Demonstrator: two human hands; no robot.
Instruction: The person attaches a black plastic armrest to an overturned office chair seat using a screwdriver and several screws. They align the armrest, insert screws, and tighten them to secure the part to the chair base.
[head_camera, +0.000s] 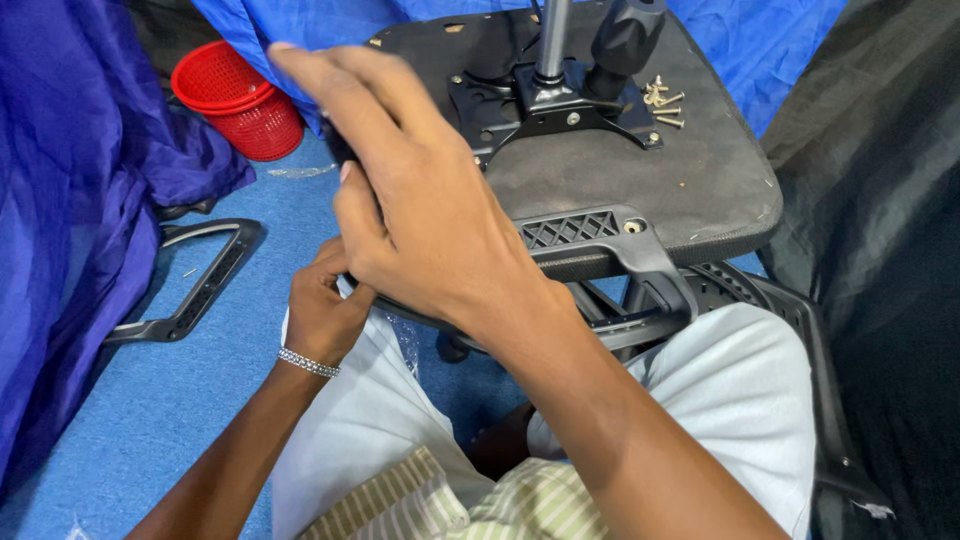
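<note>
Gripping seat edge, r hand splayed over, l hand curled under

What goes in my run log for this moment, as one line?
left hand: grips seat edge | right hand: over upturned chair seat | loose screws: on seat | red basket: on floor

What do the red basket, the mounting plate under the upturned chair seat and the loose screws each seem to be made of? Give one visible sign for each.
Red basket: probably moulded plastic, judging by its uniform red colour and fine lattice walls.
Mounting plate: looks like black-coated metal, with a smooth sheen and bolt holes.
Loose screws: apparently metal, pale brassy or zinc-toned, with glinting heads and threads.
</note>
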